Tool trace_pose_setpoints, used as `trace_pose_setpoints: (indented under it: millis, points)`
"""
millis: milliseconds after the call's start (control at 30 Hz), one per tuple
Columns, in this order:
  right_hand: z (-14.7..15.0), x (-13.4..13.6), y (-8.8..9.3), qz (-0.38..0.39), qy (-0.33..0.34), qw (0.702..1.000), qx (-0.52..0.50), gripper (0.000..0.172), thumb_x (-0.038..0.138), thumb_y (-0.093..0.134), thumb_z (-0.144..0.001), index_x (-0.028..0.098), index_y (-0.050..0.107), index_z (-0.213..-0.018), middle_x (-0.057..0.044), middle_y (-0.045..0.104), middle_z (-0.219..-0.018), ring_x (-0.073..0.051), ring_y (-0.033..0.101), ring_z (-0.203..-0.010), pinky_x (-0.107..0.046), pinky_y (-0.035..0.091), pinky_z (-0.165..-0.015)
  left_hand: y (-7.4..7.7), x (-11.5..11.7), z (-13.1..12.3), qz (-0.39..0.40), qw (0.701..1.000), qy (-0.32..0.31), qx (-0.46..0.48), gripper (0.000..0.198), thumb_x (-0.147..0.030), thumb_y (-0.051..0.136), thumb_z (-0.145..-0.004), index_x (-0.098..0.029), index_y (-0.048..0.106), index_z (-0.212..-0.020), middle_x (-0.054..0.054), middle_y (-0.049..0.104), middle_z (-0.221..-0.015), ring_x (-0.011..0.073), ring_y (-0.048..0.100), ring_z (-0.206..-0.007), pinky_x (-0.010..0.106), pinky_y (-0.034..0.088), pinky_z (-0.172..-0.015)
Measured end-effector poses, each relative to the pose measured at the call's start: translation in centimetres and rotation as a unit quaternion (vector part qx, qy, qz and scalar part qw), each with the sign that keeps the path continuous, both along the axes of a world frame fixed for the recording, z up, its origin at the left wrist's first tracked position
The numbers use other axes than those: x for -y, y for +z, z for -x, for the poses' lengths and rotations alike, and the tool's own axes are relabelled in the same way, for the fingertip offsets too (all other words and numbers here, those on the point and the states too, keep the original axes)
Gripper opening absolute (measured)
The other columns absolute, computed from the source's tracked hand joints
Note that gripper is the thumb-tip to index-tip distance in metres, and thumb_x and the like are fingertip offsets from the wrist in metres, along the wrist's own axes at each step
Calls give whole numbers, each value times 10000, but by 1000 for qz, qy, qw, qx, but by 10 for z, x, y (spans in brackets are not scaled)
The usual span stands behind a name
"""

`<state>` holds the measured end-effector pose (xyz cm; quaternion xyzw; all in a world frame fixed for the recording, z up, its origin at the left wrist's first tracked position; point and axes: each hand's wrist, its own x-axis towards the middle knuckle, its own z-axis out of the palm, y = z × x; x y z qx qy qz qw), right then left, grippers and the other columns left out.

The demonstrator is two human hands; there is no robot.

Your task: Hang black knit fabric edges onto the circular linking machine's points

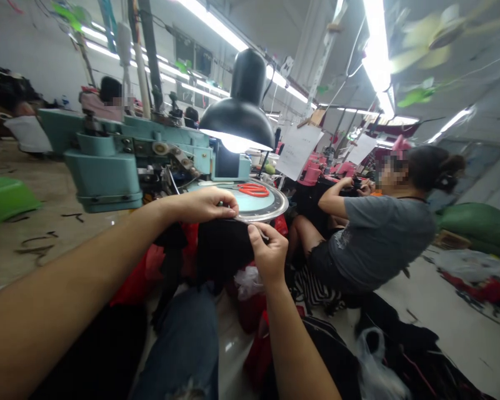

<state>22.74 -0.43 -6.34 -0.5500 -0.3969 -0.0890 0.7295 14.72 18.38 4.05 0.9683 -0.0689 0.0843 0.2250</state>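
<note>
The black knit cloth (225, 250) looks matt and soft, while the dial rim (266, 206) is shiny metal. The lamp shade (239, 114) is glossy black metal; the hanging sheet (298, 151) is matt paper.

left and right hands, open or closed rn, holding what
left hand: closed, pinching the black knit fabric at the metal dial rim
right hand: closed, pinching the same fabric's edge

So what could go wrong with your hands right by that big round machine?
Your left hand and right hand are very close to the metal ring, so a finger might get pinched if it turns. The black cloth might snag there too. The red scissors lying on the machine could perhaps slide off.
</note>
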Motion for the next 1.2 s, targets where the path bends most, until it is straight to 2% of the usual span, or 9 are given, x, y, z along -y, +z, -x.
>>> trace_pose_setpoints:
  millis: [267, 400, 533, 667, 733, 833, 933, 1067, 1200]
  points:
    - [-8, -3, -4, 3, -68, 998, 5, 185, 318, 709, -821, 142, 765, -838, -48, 755, -786, -194, 687, -728, -318, 560, -733, -1, -4, 3, -18, 1000, 14, 19, 376, -503, 527, -871, -163, 679, -928, 31, 676, -891, 177, 606, -836, 236, 455, -750]
    - [-5, -6, -3, 10, -58, 998, 5, 191, 321, 692, -836, 143, 761, -824, -38, 751, -765, -189, 683, -730, -310, 555, -747, 0, -5, 5, -32, 999, 13, 24, 365, -484, 523, -869, -160, 680, -926, 32, 678, -900, 171, 610, -847, 228, 457, -767]
    - [-4, -7, -3, 1, -86, 996, -8, 192, 318, 699, -819, 135, 751, -842, -29, 726, -754, -166, 639, -685, -286, 529, -697, 0, -8, 6, -43, 999, 16, 28, 354, -474, 522, -860, -160, 676, -912, 34, 677, -899, 171, 606, -843, 226, 458, -768]
    - [-6, -7, -2, 60, -10, 998, -11, 260, 377, 690, -834, 142, 730, -730, 2, 647, -630, -141, 569, -598, -263, 483, -618, 3, -12, 5, -50, 999, 12, 10, 332, -452, 531, -837, -158, 676, -890, 31, 666, -863, 168, 592, -809, 230, 456, -755]
    - [-5, -6, 0, 63, 16, 998, 3, 282, 386, 669, -857, 147, 728, -718, 3, 642, -629, -141, 570, -611, -262, 480, -629, 6, -13, 3, -39, 999, -2, -9, 323, -441, 554, -819, -163, 683, -921, 29, 667, -898, 170, 588, -827, 229, 454, -761]
    - [-2, -6, 1, 29, -22, 999, 13, 216, 349, 668, -856, 149, 741, -815, 3, 655, -680, -130, 555, -614, -253, 474, -621, 9, -12, 0, -11, 999, -21, -45, 316, -444, 579, -798, -165, 682, -906, 27, 661, -902, 172, 581, -834, 230, 452, -762]
    - [-2, -7, -1, 23, -64, 998, -1, 189, 331, 681, -829, 147, 725, -840, 24, 599, -638, -106, 478, -542, -236, 422, -532, 10, -9, -3, 10, 997, -14, -70, 290, -430, 580, -778, -158, 657, -842, 22, 639, -840, 168, 569, -797, 234, 454, -744]
    - [-6, -8, -5, 35, -58, 998, -10, 200, 347, 683, -820, 149, 707, -812, 17, 595, -644, -112, 489, -555, -245, 436, -549, 13, -6, -4, -5, 997, 8, -72, 275, -390, 592, -738, -163, 666, -873, 14, 629, -832, 162, 558, -783, 232, 452, -730]
    - [-9, -7, -6, 27, -53, 998, -20, 209, 358, 683, -825, 150, 707, -820, 1, 641, -681, -127, 537, -588, -258, 468, -590, 14, -7, -6, -17, 997, -11, -77, 310, -427, 591, -756, -164, 680, -893, 16, 636, -859, 160, 554, -800, 227, 451, -745]
